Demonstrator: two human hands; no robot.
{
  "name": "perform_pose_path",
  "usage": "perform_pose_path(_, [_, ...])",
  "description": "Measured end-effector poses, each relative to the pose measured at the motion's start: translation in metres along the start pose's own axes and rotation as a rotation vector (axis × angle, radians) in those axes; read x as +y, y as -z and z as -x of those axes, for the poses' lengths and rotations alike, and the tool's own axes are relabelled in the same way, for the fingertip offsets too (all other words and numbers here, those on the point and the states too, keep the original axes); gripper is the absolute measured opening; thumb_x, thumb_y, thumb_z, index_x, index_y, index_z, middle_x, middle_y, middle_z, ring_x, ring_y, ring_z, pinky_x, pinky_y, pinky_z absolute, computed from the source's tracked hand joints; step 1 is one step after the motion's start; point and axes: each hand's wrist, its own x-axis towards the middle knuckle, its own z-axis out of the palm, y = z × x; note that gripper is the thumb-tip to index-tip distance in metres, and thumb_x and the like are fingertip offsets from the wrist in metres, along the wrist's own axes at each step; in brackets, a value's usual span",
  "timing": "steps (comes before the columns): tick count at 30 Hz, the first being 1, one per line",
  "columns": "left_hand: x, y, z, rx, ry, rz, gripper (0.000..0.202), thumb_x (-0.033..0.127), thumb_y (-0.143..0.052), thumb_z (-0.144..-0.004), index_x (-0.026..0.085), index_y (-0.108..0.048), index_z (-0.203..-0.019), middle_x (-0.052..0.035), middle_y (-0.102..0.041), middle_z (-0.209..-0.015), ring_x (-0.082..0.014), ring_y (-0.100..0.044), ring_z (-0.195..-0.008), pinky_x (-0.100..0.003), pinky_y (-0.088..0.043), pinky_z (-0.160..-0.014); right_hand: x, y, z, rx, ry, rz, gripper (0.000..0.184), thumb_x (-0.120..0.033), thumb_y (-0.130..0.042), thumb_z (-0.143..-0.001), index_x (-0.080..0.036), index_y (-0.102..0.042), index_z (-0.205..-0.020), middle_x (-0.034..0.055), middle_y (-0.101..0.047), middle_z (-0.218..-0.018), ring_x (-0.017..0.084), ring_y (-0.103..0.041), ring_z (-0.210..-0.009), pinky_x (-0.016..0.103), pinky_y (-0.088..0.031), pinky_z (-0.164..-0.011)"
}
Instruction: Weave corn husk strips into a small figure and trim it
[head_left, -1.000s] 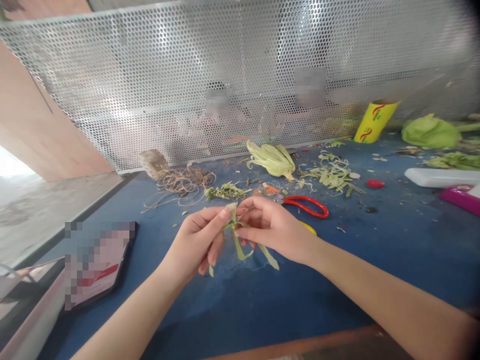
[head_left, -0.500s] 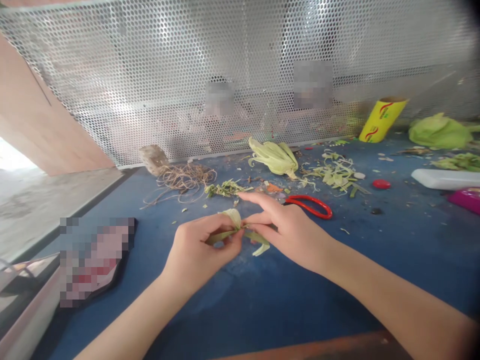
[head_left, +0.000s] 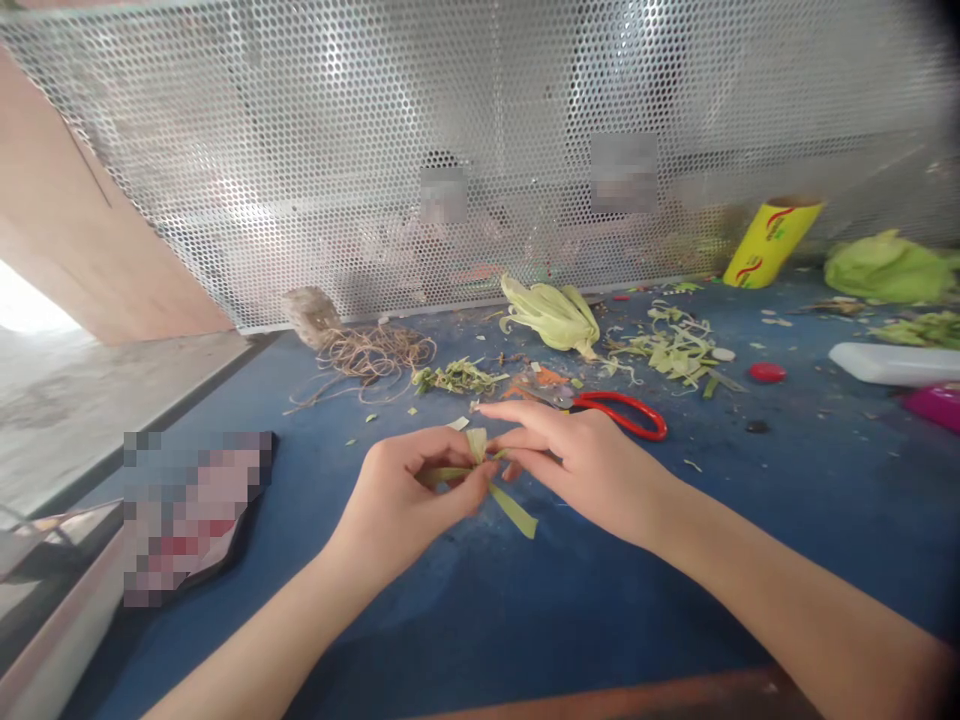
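Above the middle of the blue table, my left hand [head_left: 424, 485] is closed around pale green strips that look like corn husk [head_left: 514, 510]. One strip end hangs down to the right and a short end sticks up between the hands. My right hand [head_left: 574, 455] meets it from the right, its thumb and fingers pinching a thin piece of the same husk, with the index finger stretched out. Just behind my right hand lie red-handled scissors [head_left: 626, 418]. A bundle of husk leaves [head_left: 551, 315] rests farther back.
A tangle of brown twine [head_left: 375, 355], green scraps [head_left: 457, 377] and shredded husk [head_left: 671, 350] lie across the back. A phone-like dark device [head_left: 259, 500] is at left. Rightward are a yellow tube [head_left: 772, 243], a red cap [head_left: 767, 372] and a white bottle [head_left: 889, 363]. Perforated metal screen [head_left: 360, 120] stands behind.
The hanging husk end at the hands now reaches farther down and right. The upright end between the hands has become narrower. Both hands stay close together, and the view has shifted slightly.
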Motion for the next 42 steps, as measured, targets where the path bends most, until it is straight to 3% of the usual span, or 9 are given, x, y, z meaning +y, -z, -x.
perform_pose_path(8, [-0.001,0.004,-0.003,-0.094,0.089,0.107,0.01,0.017,-0.062,-0.07,0.013,-0.062,-0.061,0.0013,-0.06,-0.054,-0.0068,-0.051,-0.048,-0.015,-0.04,-0.045,0.006,0.005,0.0,-0.007,0.165,0.177,0.03,-0.016,-0.044,-0.086,-0.02,-0.055,-0.113,0.0069,-0.067,-0.101,0.022,-0.063,-0.091,0.031,-0.049,-0.075])
perform_pose_path(13, [-0.001,0.003,-0.004,0.014,0.156,0.221,0.022,0.028,-0.057,-0.077,0.013,-0.066,-0.064,0.0045,-0.049,-0.036,-0.0034,-0.038,-0.033,-0.014,-0.025,-0.035,0.006,0.003,0.0,0.029,0.024,-0.131,0.013,-0.019,-0.046,-0.085,-0.02,-0.056,-0.093,0.0007,-0.068,-0.078,0.013,-0.064,-0.069,0.023,-0.048,-0.064])
perform_pose_path(16, [-0.003,0.003,-0.005,0.045,0.183,0.287,0.024,0.032,-0.056,-0.078,0.014,-0.066,-0.065,0.0055,-0.045,-0.031,-0.0035,-0.037,-0.028,-0.015,-0.022,-0.033,0.004,-0.001,0.0,-0.04,-0.004,-0.366,0.015,-0.017,-0.049,-0.082,-0.021,-0.052,-0.097,0.0004,-0.064,-0.08,0.012,-0.06,-0.071,0.023,-0.046,-0.065])
perform_pose_path(19, [-0.003,0.004,-0.006,0.009,0.201,0.332,0.026,0.033,-0.058,-0.076,0.014,-0.064,-0.059,0.0033,-0.053,-0.037,-0.0043,-0.042,-0.027,-0.014,-0.023,-0.031,0.001,-0.005,-0.002,-0.099,-0.025,-0.595,0.022,-0.019,-0.048,-0.082,-0.021,-0.051,-0.104,0.0012,-0.061,-0.085,0.012,-0.057,-0.073,0.025,-0.046,-0.065])
perform_pose_path(23, [-0.001,0.004,-0.004,0.001,0.22,0.368,0.025,0.034,-0.06,-0.075,0.014,-0.065,-0.061,0.002,-0.059,-0.043,-0.0042,-0.042,-0.027,-0.014,-0.028,-0.029,-0.003,-0.008,-0.007,-0.055,-0.076,-0.756,0.017,-0.023,-0.046,-0.084,-0.018,-0.057,-0.096,-0.0027,-0.053,-0.066,0.008,-0.049,-0.055,0.022,-0.043,-0.054])
perform_pose_path(29, [0.003,0.001,-0.001,0.0,0.23,0.413,0.024,0.035,-0.056,-0.079,0.017,-0.068,-0.09,0.0028,-0.059,-0.042,-0.0043,-0.044,-0.024,-0.011,-0.023,-0.026,-0.002,-0.017,-0.012,-0.021,-0.085,-0.806,0.016,-0.026,-0.063,-0.073,-0.018,-0.061,-0.086,-0.005,-0.051,-0.06,0.006,-0.044,-0.051,0.019,-0.035,-0.047])
perform_pose_path(35, [-0.001,0.004,-0.002,-0.115,0.231,0.428,0.024,0.035,-0.056,-0.078,0.015,-0.069,-0.082,0.0012,-0.062,-0.044,-0.0067,-0.047,-0.024,-0.013,-0.032,-0.026,-0.002,-0.024,-0.012,-0.018,-0.084,-0.886,0.012,-0.03,-0.064,-0.072,-0.018,-0.061,-0.075,-0.0049,-0.053,-0.06,0.005,-0.044,-0.05,0.019,-0.035,-0.047])
perform_pose_path(38, [0.0,0.005,-0.001,-0.076,0.184,0.404,0.019,0.03,-0.059,-0.076,0.014,-0.069,-0.074,0.0012,-0.063,-0.046,-0.0085,-0.054,-0.033,-0.016,-0.042,-0.035,-0.002,-0.024,-0.011,-0.046,-0.067,-0.912,0.014,-0.032,-0.059,-0.076,-0.018,-0.06,-0.074,-0.0033,-0.056,-0.061,0.006,-0.047,-0.05,0.019,-0.037,-0.046])
perform_pose_path(42, [0.005,0.003,0.001,0.002,0.163,0.308,0.017,0.027,-0.057,-0.077,0.014,-0.068,-0.073,0.0046,-0.055,-0.035,-0.0078,-0.049,-0.031,-0.017,-0.041,-0.037,-0.002,-0.025,-0.009,0.0,-0.094,-0.794,0.014,-0.029,-0.062,-0.073,-0.017,-0.057,-0.067,-0.0004,-0.058,-0.069,0.009,-0.053,-0.058,0.022,-0.041,-0.052])
